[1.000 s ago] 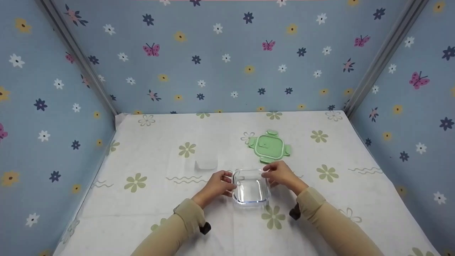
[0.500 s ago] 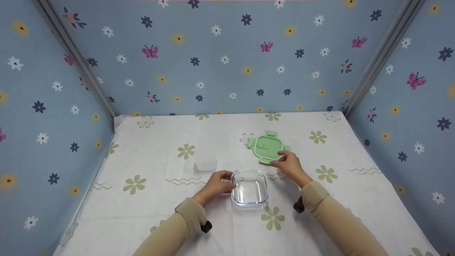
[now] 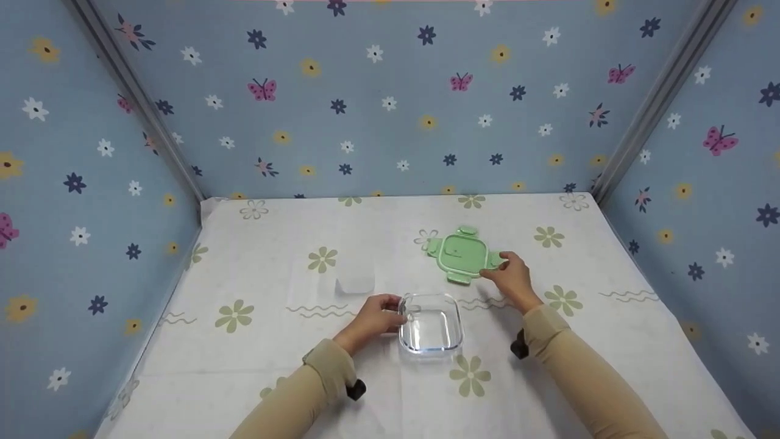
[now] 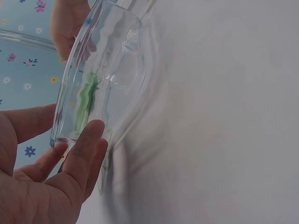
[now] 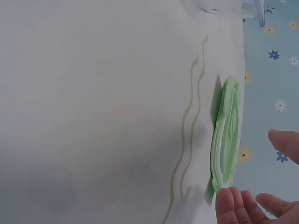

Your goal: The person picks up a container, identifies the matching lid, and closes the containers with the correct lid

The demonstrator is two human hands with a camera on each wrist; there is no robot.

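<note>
A clear, square glass food container (image 3: 431, 328) stands on the cloth near the front middle. My left hand (image 3: 375, 317) holds its left side; in the left wrist view, the thumb is at the rim and the fingertips (image 4: 93, 130) lie against the outer wall. Behind it and to the right, a green snap-on lid (image 3: 463, 255) lies flat, its four-sided frame edged with locking flaps. My right hand (image 3: 513, 280) is at the lid's near right corner. In the right wrist view, its fingers touch the lid's end (image 5: 218, 184) while the thumb stays well apart.
A whitish, partly see-through piece (image 3: 355, 283) sits left of the container, its outline faint against the white flowered cloth (image 3: 274, 353). Blue patterned walls (image 3: 390, 122) close in the table at the back and both sides.
My right hand has left the container's right rim and moved right and away to the lid's corner. The left hand stays at the container, which has not visibly moved.
</note>
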